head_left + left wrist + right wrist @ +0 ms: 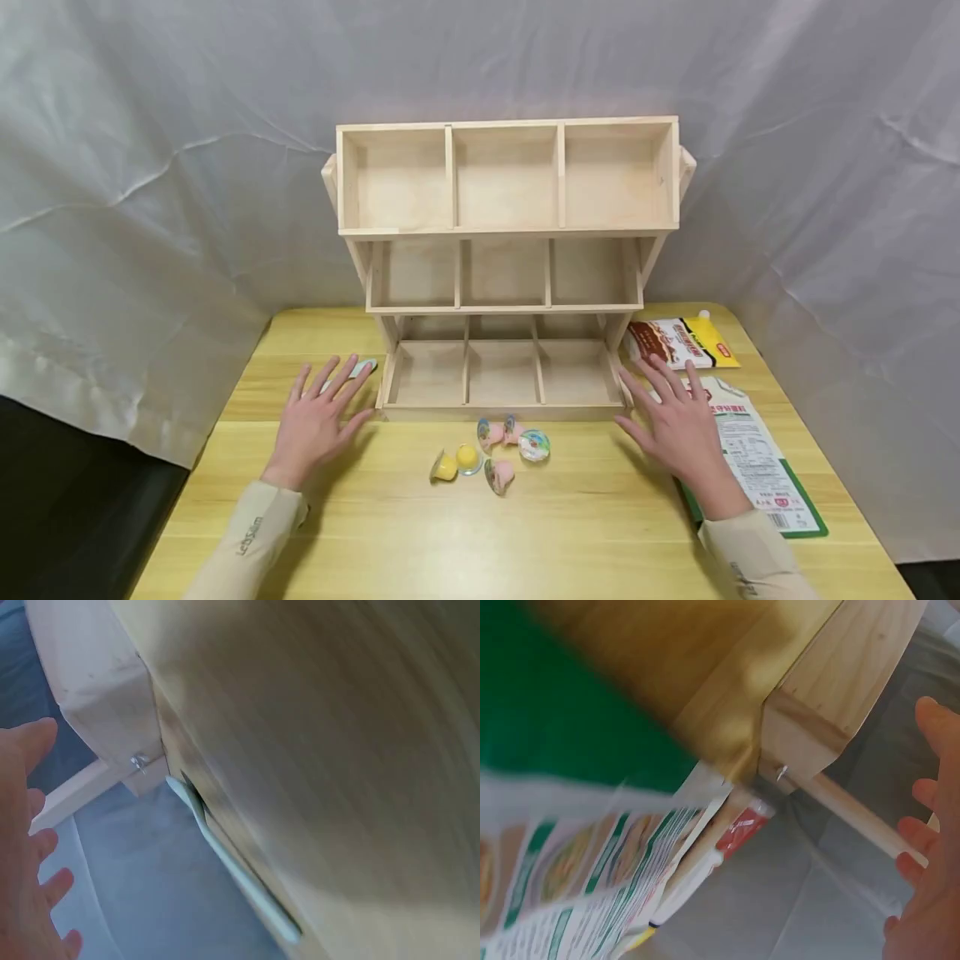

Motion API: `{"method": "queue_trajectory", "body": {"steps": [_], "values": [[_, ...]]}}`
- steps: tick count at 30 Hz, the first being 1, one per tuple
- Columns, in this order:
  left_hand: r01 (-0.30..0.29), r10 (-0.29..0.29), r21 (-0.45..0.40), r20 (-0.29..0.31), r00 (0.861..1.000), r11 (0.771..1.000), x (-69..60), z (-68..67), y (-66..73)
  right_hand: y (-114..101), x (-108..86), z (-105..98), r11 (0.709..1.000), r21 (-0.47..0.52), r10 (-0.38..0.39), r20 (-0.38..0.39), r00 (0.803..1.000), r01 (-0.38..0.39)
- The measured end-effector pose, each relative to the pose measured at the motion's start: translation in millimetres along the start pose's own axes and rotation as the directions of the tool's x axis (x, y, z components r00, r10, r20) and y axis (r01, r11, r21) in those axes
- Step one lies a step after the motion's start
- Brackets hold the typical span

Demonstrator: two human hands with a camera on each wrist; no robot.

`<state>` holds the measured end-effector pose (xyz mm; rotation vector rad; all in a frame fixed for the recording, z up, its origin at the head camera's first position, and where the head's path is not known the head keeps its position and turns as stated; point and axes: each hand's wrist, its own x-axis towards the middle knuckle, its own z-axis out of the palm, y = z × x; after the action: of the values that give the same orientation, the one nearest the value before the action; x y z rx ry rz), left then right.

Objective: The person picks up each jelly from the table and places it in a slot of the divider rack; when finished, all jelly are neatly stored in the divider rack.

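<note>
A pale wooden rack [508,231] with three tiers, each divided into three compartments, stands at the back of the table. My left hand [311,433], fingers spread and holding nothing, hovers near its lower left corner. Partly behind those fingers lies a slim pale-green utensil [238,870], its exact kind unclear. On the right, my right hand [678,433] spreads its fingers by the rack's lower right corner, also holding nothing. Between the hands, in front of the rack, several small jelly cups sit together: yellow cups [445,467], pink cups [501,475] and one lying lid up [534,445].
A large white and green food bag [765,450] lies flat under and beside the right forearm. Behind it are a red-and-white packet [663,342] and a yellow spouted pouch [714,340]. Grey sheeting [150,167] hangs around the wooden table [450,550].
</note>
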<state>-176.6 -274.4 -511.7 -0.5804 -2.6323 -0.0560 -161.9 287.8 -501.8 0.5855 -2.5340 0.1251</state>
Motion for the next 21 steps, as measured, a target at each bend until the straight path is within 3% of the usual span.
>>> {"method": "queue_trajectory", "body": {"steps": [4, 9, 15, 21], "values": [[0.085, -0.081, -0.132, 0.038, 0.996, 0.988, 4.1, -1.1, 10.2, -8.8, 4.1, 0.7, 0.999, 0.043, -0.014, -0.007, 1.0, 0.014], [0.18, -0.158, -0.298, 0.096, 0.983, 0.938, 7.9, -0.5, 20.9, -25.5, 9.7, -0.4, 0.992, 0.122, -0.018, 0.013, 1.0, 0.016], [0.27, -0.222, -0.471, 0.156, 0.963, 0.84, 8.5, 4.5, 28.0, -54.3, 17.8, 2.6, 0.979, 0.201, -0.048, 0.046, 0.998, 0.038], [0.346, -0.259, -0.587, 0.23, 0.938, 0.732, 3.9, 19.5, 37.0, -80.0, 22.2, 5.9, 0.962, 0.267, -0.079, 0.087, 0.993, 0.054]]}}
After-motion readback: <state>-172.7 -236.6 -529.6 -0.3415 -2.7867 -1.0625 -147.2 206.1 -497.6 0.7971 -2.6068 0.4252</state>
